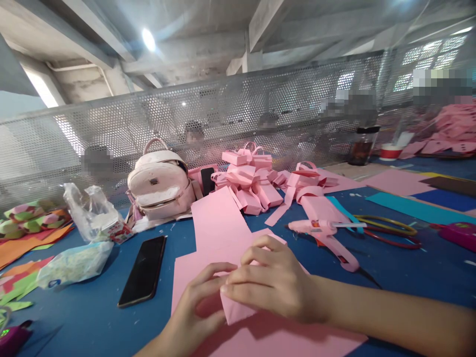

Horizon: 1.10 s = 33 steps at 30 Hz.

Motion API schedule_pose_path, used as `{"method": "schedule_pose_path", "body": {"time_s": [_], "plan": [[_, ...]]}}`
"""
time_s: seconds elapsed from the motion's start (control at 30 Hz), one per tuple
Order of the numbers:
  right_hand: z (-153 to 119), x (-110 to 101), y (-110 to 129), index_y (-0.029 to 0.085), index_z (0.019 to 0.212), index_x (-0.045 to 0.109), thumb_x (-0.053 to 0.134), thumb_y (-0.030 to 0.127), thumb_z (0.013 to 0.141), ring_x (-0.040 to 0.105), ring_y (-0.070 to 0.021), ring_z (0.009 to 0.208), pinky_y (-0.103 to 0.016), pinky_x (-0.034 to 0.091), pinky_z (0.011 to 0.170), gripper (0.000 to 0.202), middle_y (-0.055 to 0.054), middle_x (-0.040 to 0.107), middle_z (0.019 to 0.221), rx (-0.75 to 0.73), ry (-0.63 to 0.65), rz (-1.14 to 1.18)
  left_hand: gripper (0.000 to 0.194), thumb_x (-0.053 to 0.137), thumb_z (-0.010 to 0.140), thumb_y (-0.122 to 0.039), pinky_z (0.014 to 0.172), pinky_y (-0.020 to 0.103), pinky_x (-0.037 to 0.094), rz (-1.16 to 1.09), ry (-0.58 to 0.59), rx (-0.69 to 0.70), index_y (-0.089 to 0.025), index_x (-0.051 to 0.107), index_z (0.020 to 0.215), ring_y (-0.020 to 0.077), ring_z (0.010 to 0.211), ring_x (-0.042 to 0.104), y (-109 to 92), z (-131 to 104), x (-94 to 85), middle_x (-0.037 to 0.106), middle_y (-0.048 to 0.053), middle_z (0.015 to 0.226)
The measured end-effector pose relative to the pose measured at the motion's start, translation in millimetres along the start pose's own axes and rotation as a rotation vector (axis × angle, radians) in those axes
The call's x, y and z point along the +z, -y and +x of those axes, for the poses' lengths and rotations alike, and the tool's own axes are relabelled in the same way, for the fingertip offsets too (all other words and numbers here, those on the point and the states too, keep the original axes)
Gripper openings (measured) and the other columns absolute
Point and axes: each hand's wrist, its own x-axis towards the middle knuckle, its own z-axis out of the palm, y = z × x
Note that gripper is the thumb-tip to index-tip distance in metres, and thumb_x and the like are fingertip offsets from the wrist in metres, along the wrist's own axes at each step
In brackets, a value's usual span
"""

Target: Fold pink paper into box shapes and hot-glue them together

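A folded piece of pink paper [238,311], looking like part of a small box, is between my hands above the flat pink sheets [223,223]. My left hand [201,297] curls its thumb and fingers round the left side of this piece. Over its top lies my right hand [277,280], fingers bent and pressed on the paper, which hides much of the folded shape. To the right of my right hand rests a pink hot glue gun [323,233] with a clear glue stick in its back end. Beyond the sheets stands a heap of pink paper boxes [253,173] with strip handles.
On the blue table [92,317] a black phone [145,270] and plastic bags [76,263] lie left. A pale pink backpack [159,183] stands behind. At right are scissors [390,230], blue paper [420,208] and a dark-lidded jar [363,146]. A perforated metal screen [223,109] crosses the back.
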Motion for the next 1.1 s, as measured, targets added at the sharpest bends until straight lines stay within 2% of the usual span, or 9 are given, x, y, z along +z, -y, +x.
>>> {"method": "schedule_pose_path", "body": {"time_s": [0.23, 0.5, 0.67, 0.8, 0.9, 1.1], "plan": [[0.0, 0.2, 0.9, 0.019, 0.108, 0.074, 0.058, 0.013, 0.103, 0.058, -0.014, 0.079, -0.033, 0.04, 0.072, 0.018, 0.004, 0.079, 0.095, -0.033, 0.034, -0.067, 0.046, 0.065, 0.088, -0.004, 0.11, 0.038, 0.048, -0.027, -0.013, 0.017, -0.03, 0.073, 0.125, 0.0275, 0.127, 0.06, 0.9, 0.9, 0.0, 0.062, 0.007, 0.135], [0.1, 0.2, 0.5, 0.018, 0.086, 0.069, 0.05, 0.007, 0.102, 0.058, -0.0139, 0.076, -0.035, 0.038, 0.073, 0.028, 0.006, 0.08, 0.09, -0.018, -0.002, -0.019, 0.038, 0.069, 0.09, -0.01, 0.11, 0.034, 0.048, -0.04, 0.014, 0.001, -0.032, 0.075, 0.121, 0.0263, 0.127, 0.06, -1.6, 0.6, 0.0, 0.062, 0.005, 0.135], [-2.4, 1.1, -0.9, 0.018, 0.08, 0.066, 0.05, 0.006, 0.101, 0.057, -0.0138, 0.075, -0.035, 0.038, 0.074, 0.029, 0.004, 0.079, 0.087, 0.002, -0.01, -0.02, 0.044, 0.067, 0.091, -0.008, 0.109, 0.034, 0.048, -0.019, 0.018, 0.012, -0.033, 0.072, 0.126, 0.0259, 0.127, 0.061, -2.4, 1.0, -0.5, 0.062, 0.006, 0.135], [-1.7, -1.1, 0.2, 0.019, 0.082, 0.068, 0.048, 0.007, 0.103, 0.059, -0.0127, 0.074, -0.034, 0.038, 0.074, 0.031, 0.004, 0.079, 0.088, 0.024, -0.012, -0.007, 0.041, 0.067, 0.091, -0.01, 0.109, 0.035, 0.048, -0.018, 0.016, -0.003, -0.031, 0.073, 0.126, 0.0274, 0.127, 0.06, -2.6, 1.0, -0.4, 0.062, 0.008, 0.136], [0.2, -2.1, 0.2, 0.02, 0.092, 0.072, 0.05, 0.011, 0.105, 0.061, -0.0132, 0.078, -0.033, 0.038, 0.074, 0.027, 0.004, 0.081, 0.095, 0.014, 0.004, -0.01, 0.034, 0.067, 0.091, -0.011, 0.107, 0.035, 0.049, -0.012, 0.005, -0.008, -0.029, 0.076, 0.119, 0.0276, 0.126, 0.061, -3.1, 1.8, -0.3, 0.063, 0.008, 0.134], [2.5, -0.8, -1.4, 0.022, 0.096, 0.076, 0.064, 0.014, 0.1, 0.06, -0.013, 0.079, -0.03, 0.038, 0.068, 0.015, 0.004, 0.08, 0.093, -0.056, 0.027, -0.03, 0.037, 0.07, 0.091, -0.015, 0.109, 0.036, 0.049, -0.03, -0.002, 0.018, -0.033, 0.074, 0.124, 0.027, 0.127, 0.06, -0.2, 1.9, 0.0, 0.063, 0.006, 0.134]]}}
